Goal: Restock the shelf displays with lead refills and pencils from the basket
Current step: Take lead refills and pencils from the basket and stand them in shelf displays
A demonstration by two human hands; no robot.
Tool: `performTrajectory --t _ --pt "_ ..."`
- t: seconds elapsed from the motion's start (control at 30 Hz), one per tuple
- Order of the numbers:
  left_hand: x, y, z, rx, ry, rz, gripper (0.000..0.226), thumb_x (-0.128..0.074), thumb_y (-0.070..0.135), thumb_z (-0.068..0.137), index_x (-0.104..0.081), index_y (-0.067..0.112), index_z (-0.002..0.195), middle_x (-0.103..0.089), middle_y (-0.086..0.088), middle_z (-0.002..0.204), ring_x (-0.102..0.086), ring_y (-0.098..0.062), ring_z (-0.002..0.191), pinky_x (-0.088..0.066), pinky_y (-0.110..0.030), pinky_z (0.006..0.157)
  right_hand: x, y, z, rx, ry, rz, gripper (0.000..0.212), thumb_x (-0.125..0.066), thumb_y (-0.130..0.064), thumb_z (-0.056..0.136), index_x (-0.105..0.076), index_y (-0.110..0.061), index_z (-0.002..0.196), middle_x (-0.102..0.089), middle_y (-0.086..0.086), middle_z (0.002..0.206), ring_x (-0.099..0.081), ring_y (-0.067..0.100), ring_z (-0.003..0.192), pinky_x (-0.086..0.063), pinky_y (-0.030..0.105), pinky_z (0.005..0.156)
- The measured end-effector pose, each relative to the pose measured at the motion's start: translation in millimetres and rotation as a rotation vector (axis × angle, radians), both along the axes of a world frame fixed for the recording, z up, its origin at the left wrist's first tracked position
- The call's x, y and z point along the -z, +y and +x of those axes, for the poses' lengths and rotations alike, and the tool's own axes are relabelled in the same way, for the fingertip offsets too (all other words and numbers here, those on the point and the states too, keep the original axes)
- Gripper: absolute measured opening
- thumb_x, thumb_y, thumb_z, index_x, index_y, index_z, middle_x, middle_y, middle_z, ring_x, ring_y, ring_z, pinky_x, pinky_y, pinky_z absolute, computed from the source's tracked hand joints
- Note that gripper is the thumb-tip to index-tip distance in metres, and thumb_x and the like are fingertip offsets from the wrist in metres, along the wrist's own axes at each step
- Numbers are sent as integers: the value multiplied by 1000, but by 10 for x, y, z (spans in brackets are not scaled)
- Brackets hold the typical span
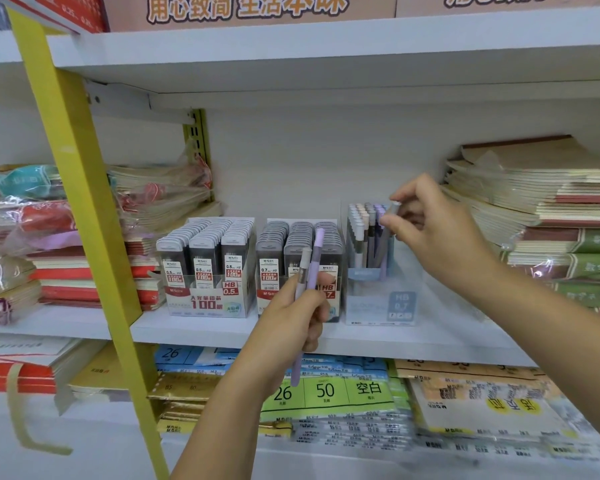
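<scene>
On the middle shelf (pixel 222 329) stand two display boxes of lead refills, the 0.5 box (pixel 207 268) on the left and the 0.7 box (pixel 300 258) beside it. To their right is a pale blue pencil display box (pixel 378 292) with several pencils standing in it. My left hand (pixel 291 323) grips two pencils (pixel 310 265), one purple and one grey, upright in front of the 0.7 box. My right hand (pixel 437 233) pinches a grey pencil (pixel 388 230) by its top, with its lower end inside the pencil display. The basket is out of view.
Stacks of notebooks fill the shelf at right (pixel 534 209) and at left (pixel 49 244). A yellow ladder rail (pixel 84 209) slants across the left side. The lower shelf holds paper pads (pixel 326 389). A white shelf board (pixel 291 60) runs overhead.
</scene>
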State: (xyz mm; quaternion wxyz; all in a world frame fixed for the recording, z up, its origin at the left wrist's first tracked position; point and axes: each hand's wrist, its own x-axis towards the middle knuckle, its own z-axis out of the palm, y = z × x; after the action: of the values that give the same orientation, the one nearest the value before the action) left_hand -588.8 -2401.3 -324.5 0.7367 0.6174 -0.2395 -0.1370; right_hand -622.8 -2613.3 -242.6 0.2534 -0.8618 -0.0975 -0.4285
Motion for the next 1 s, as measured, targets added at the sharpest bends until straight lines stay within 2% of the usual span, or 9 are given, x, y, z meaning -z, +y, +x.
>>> performTrajectory --t 0.2,0.4,0.5,0.57,0.67,0.73,0.83,0.93,1.0 --pt "20 1 -3 3 -50 4 23 -44 12 102 -61 21 114 -59 4 69 -35 -11 52 -34 -21 47 46 -28 41 -27 58 53 27 -71 -27 87 -45 -30 96 -65 -9 76 -66 12 76 -57 44 73" --pt "17 17 -36 23 -120 29 20 -42 21 107 -58 22 119 -69 0 80 -41 -9 53 -39 -20 49 18 0 91 32 48 16 32 -71 -33 85 -41 -31 98 -65 -9 73 -64 7 69 -48 23 63" --pt "8 40 -39 30 -129 36 18 -42 21 107 -58 18 116 -70 0 81 -43 -9 53 -41 -20 50 41 29 110 65 2 -23 28 -73 -31 84 -49 -26 97 -61 -9 80 -63 12 68 -51 26 61" --pt "2 53 -39 28 -130 39 18 -43 21 107 -59 17 114 -70 0 82 -44 -8 53 -41 -19 51 62 46 118 123 -58 -90 24 -73 -31 84 -55 -22 97 -55 -9 81 -56 6 67 -47 26 57" --pt "-11 65 -38 27 -129 38 19 -44 22 107 -60 18 115 -71 -1 84 -45 -9 54 -42 -20 51 61 57 129 219 -100 -144 18 -69 -36 86 -61 -24 95 -41 -17 76 -44 -2 64 -29 22 50" --pt "-16 75 -42 32 -128 40 20 -44 22 107 -61 20 117 -71 -1 84 -45 -9 55 -42 -20 52 53 60 137 287 -78 -166 16 -66 -40 87 -62 -26 93 -38 -15 77 -41 3 63 -22 21 50" --pt "-25 87 -40 42 -130 33 21 -44 23 107 -62 23 118 -71 -2 85 -46 -10 56 -44 -22 53 58 59 150 360 -2 -204 17 -63 -41 89 -64 -25 93 -43 -7 84 -43 13 69 -22 22 50" --pt "-32 97 -50 56 -142 43 22 -44 28 106 -62 27 118 -72 -2 87 -51 -12 60 -49 -24 59 62 63 129 377 54 -194 15 -60 -39 93 -66 -26 100 -44 -6 88 -43 14 73 -23 21 51" --pt "-33 104 -65 77 -141 41 21 -45 31 105 -63 31 116 -73 -2 88 -55 -14 63 -55 -27 66 47 77 58 361 16 -148 17 -57 -35 95 -67 -27 105 -46 -7 92 -46 12 74 -27 22 52"
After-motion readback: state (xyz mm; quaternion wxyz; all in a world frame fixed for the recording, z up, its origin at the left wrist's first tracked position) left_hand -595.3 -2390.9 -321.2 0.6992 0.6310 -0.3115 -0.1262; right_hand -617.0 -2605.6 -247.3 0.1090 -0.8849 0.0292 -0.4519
